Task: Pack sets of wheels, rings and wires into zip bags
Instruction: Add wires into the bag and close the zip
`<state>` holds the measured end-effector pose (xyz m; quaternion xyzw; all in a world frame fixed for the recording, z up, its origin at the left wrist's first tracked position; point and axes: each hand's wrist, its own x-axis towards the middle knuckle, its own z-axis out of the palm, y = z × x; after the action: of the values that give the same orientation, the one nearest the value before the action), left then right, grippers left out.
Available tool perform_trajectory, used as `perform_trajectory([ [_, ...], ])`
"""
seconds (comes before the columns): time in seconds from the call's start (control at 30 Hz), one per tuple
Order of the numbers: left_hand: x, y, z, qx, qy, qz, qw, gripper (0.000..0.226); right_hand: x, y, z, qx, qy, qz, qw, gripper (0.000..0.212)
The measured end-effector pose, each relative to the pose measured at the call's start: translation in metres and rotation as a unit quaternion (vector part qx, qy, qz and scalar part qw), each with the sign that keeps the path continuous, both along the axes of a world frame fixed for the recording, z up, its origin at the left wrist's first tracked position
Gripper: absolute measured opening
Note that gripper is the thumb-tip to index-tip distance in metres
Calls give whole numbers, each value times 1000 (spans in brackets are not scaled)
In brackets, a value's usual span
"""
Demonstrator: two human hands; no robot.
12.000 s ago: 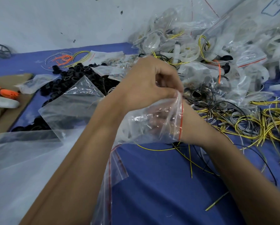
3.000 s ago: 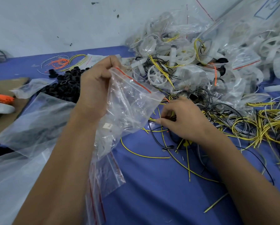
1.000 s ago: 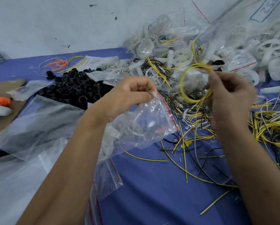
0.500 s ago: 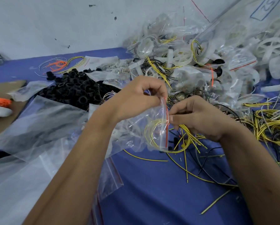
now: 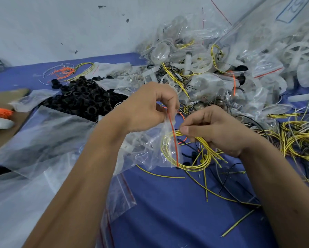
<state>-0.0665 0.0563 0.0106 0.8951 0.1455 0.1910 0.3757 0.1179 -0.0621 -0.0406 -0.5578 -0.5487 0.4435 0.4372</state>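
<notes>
Left hand [image 5: 146, 108] pinches zip bag [image 5: 150, 149]; right hand [image 5: 216, 129] — wire coil [image 5: 186, 158].

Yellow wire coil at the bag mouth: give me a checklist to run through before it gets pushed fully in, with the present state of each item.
1. Left hand pinches the zip bag at its red-striped mouth: ok.
2. Mouth open wide enough for the coil: ok, part of the loop is already inside.
3. Right hand has a firm grip on the yellow wire coil: ok.
4. Whole coil inside the bag: not ok, much of the loop and the loose ends hang outside.
5. Coil free of the loose wires on the table: cannot tell.
6. Wheel and rings already in the bag: cannot tell; pale parts show through the plastic.
</notes>
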Motion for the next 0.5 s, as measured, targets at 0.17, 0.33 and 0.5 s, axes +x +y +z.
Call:
perform_trajectory([
  [0.17,-3,-3,5,-24,25,-10,999,45,-4,10,-10,81,-242,-197,946,12],
  [0.33,-27,15,12,-9,135,-16,991,53,8,10,-9,127,-76,-277,950,15],
  [0.5,-40,22,12,-20,191,5,981,41,17,2,2,88,243,-134,957,10],
])
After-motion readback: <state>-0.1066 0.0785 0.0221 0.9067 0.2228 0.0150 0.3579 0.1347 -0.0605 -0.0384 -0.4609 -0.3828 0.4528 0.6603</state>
